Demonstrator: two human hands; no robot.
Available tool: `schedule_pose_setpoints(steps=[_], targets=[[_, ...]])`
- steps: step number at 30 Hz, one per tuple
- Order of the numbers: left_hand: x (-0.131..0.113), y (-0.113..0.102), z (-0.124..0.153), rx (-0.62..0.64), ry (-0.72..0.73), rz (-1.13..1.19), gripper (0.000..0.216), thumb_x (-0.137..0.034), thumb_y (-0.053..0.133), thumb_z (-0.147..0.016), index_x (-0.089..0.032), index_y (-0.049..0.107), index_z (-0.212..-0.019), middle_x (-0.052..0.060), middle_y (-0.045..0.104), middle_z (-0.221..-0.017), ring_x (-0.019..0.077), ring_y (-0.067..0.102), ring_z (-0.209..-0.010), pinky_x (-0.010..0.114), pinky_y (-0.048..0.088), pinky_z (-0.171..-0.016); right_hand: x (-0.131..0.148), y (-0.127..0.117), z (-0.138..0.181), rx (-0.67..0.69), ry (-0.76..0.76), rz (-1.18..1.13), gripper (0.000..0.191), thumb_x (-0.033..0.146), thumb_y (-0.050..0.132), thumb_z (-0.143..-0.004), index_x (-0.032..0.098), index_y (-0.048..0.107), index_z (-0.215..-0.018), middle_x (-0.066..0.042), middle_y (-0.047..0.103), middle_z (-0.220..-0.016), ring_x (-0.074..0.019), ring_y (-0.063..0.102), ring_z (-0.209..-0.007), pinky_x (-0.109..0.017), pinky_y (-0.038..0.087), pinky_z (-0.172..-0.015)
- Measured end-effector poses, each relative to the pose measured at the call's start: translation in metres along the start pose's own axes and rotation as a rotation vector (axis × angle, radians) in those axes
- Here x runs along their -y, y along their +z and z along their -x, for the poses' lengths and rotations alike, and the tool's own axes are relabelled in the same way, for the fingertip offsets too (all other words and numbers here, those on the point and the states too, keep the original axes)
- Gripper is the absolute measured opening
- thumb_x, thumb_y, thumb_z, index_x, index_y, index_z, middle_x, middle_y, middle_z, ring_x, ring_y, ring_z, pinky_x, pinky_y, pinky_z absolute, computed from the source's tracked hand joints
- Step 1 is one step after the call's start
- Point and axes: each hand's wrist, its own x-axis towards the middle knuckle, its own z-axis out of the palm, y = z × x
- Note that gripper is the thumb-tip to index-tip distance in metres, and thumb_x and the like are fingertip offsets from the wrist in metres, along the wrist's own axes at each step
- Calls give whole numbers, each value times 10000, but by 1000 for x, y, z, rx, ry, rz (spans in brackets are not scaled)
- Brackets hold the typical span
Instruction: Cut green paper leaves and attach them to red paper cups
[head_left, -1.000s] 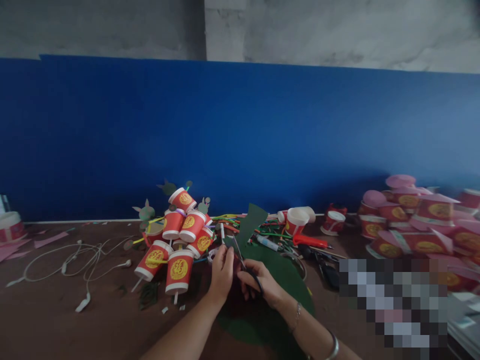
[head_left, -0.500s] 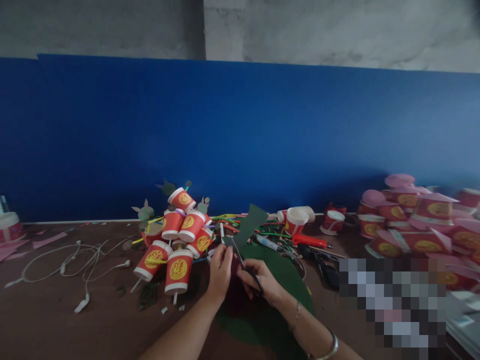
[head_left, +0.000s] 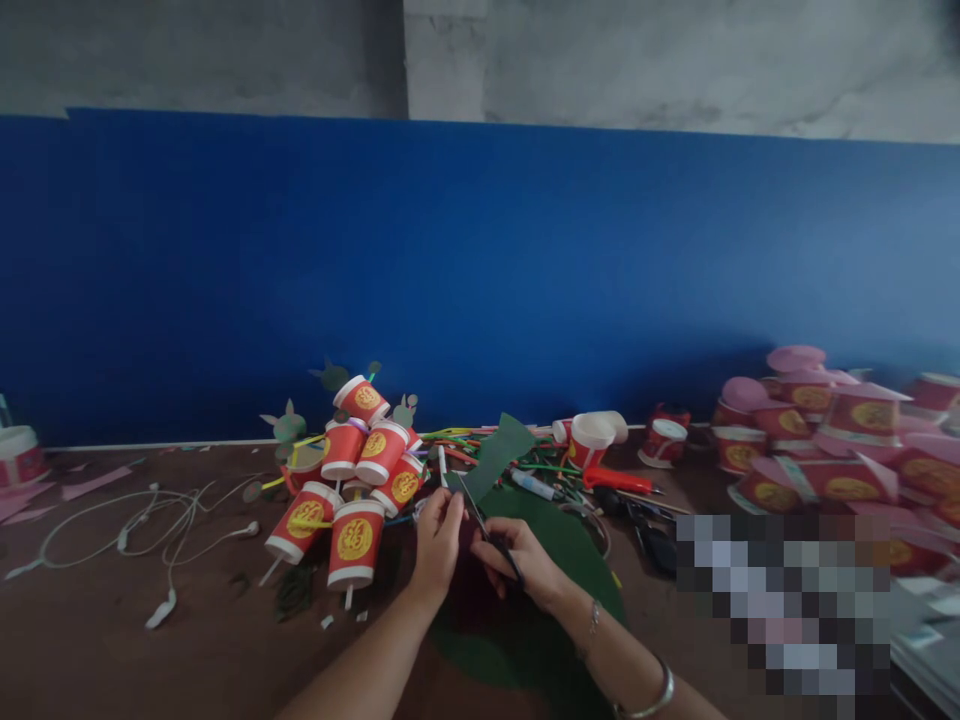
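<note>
scissors (head_left: 474,512) point eleven o'clock, right hand (head_left: 529,568) grip clamped on them; left hand (head_left: 437,540) pinches green paper (head_left: 501,452), angled one o'clock; marks on red cups (head_left: 352,538) unreadable.

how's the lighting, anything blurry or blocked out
Head view: dim, flat light, no glare; left hand on the green paper and right hand on the scissors are dark but readable; cups at the right edge look soft and smeared; a pixelated block hides the lower right.

The dark green paper strip (head_left: 501,452) slants up to the right; thin black-handled scissors (head_left: 480,518) meet its lower end
</note>
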Motion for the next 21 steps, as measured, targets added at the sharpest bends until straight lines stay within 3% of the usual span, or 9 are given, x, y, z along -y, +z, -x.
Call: schedule_pose_setpoints(steps=[4,21], targets=[[-5,2,1,58,-44,67,326,-432,492,-797,-201,416,-580,-52,430,-529,111,443,-502,219,353,-503,-2,-1,0,12,-30,-31,354,470,699,-646,167,517,-659,72,504,-435,-59,427,-338,-166,383,-338],[-4,2,2,90,-55,75,352,-458,505,-788,-198,407,-572,-46,454,-519,110,445,-515,217,357,-518,2,3,0,-32,-29,17,351,480,687,-649,171,520,-664,71,499,-433,-66,430,-335,-168,339,-329]])
